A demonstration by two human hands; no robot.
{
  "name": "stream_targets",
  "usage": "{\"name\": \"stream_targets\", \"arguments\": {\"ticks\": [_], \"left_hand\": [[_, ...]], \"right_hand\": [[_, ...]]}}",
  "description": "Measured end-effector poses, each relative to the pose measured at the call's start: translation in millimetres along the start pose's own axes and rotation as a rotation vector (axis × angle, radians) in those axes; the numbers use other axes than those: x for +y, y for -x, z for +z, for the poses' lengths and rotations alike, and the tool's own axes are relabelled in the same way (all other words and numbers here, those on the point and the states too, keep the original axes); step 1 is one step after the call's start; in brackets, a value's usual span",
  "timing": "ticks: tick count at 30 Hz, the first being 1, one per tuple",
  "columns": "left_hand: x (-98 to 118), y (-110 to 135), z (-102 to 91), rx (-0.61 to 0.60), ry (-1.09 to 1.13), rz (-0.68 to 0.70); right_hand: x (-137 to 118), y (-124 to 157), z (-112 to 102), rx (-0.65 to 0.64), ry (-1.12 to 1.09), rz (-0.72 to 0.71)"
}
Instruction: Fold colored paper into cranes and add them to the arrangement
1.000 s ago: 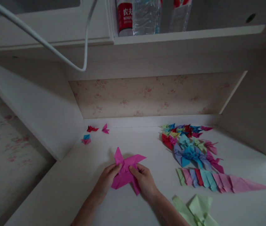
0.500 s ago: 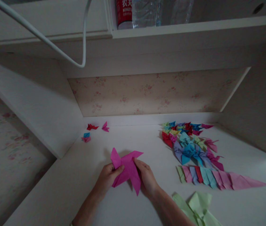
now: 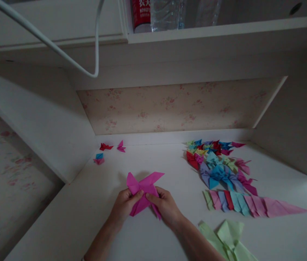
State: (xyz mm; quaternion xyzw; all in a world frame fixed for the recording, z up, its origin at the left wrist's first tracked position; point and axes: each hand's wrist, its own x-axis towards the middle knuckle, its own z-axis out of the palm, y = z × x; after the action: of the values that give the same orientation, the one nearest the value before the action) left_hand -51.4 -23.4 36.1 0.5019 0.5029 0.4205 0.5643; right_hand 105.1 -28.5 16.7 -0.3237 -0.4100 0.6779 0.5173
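Folded paper [image 3: 145, 187] is plain magenta; table [image 3: 161, 159] white; overlapping row of folded pieces [image 3: 228, 201] green, pink, lavender, red, turquoise, then pink again; larger folded piece [image 3: 232, 232] pale green; wallpaper strip [image 3: 169, 108] beige, small reddish floral print; bottle label [image 3: 143, 16] red, white lettering.

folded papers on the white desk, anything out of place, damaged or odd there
Nothing looks spilled or damaged. Mildly odd: three small folded pieces lie at the far left of the desk, apart from the colourful pile on the right. The pink paper, between left hand and right hand, looks deliberately folded, not crumpled.
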Motion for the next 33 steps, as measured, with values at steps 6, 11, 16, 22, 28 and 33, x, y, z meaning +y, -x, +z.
{"name": "stream_targets", "arguments": {"ticks": [6, 11, 16, 22, 28, 33], "left_hand": [[-3, -2, 0.1, -0.001, 0.007, -0.009], [-8, -4, 0.0, -0.002, 0.003, 0.000], [-5, -2, 1.4, -0.014, 0.010, 0.021], [-6, -1, 1.6, -0.006, -0.017, 0.032], [-11, -3, 1.3, 0.007, -0.058, 0.036], [-11, -4, -0.9, -0.034, -0.004, -0.002]], "right_hand": [[-2, 0, 1, -0.001, 0.013, -0.008], [-1, 0, 0, -0.014, 0.016, 0.011], [0, 0, -1, -0.031, 0.066, -0.004], [0, 1, -1, 0.017, 0.148, -0.046], [2, 0, 0, 0.045, 0.151, -0.061], [1, 0, -2, 0.001, 0.000, -0.020]]}}
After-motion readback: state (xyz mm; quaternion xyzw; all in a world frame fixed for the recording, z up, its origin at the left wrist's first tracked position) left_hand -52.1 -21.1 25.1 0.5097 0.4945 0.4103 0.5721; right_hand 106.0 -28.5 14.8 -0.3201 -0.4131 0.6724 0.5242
